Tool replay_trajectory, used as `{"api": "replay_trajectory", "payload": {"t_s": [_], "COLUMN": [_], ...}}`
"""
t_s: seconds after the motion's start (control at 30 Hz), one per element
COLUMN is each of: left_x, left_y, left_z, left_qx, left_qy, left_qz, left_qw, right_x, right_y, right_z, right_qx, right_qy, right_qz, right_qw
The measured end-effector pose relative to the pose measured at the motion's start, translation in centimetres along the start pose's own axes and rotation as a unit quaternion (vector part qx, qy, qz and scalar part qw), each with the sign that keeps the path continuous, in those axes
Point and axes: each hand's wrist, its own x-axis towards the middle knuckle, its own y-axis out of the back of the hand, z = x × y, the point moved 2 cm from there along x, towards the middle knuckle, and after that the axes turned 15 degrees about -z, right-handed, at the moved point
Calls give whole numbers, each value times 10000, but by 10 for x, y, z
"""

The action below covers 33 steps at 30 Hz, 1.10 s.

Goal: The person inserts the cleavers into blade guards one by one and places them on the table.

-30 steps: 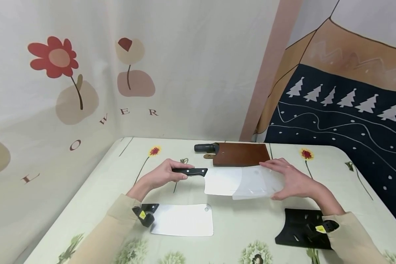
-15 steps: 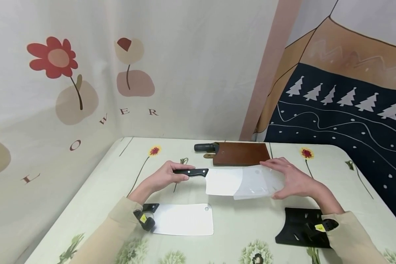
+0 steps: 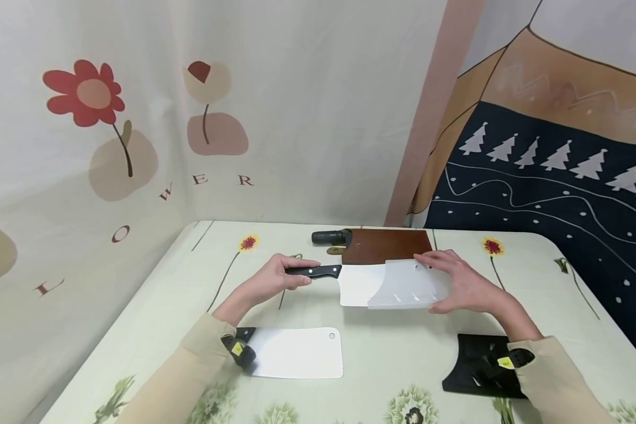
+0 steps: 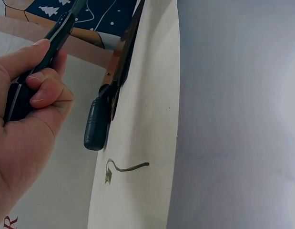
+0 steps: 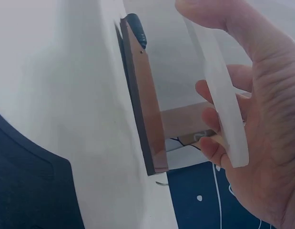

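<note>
Above the table, my left hand (image 3: 270, 281) grips the black riveted handle (image 3: 323, 271) of a cleaver (image 3: 356, 285). A translucent white blade cover (image 3: 407, 288) encloses the outer part of its blade. My right hand (image 3: 465, 285) holds that cover between thumb and fingers at its far end. In the right wrist view the cover (image 5: 223, 95) is seen edge-on, with fingers behind it and the thumb at its top. The left wrist view has the handle (image 4: 61, 33) inside my curled fingers (image 4: 54, 86).
A second cleaver (image 3: 297, 353) lies flat on the table, its handle partly behind my left wrist. A black blade sheath (image 3: 479, 365) lies at right, partly under my right wrist. At the back rests a brown sheath (image 3: 387, 244) with a black-handled knife (image 3: 330, 237) in it.
My left hand and the cleaver have shifted right and slightly away. The right hand has moved slightly left with the cover, which now overlaps more of the blade.
</note>
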Motion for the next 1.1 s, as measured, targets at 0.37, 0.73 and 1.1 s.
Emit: {"api": "replay_trajectory", "payload": {"t_s": [0.37, 0.73, 1.1], "left_x": [4, 9, 9], "left_y": [1, -3, -2], "left_z": [-4, -4, -7], "left_qx": [18, -97, 190], "left_qy": [-73, -76, -84], "left_qz": [-110, -220, -406], "left_qw": [9999, 9997, 9990], "right_x": [-3, -9, 0], "right_y": [1, -4, -10], "right_z": [-2, -4, -4], "right_qx": [-1, 30, 50], "right_qy": [-185, -449, -72], "right_qz": [-55, -85, -145], "right_qw": [9998, 9990, 9999]}}
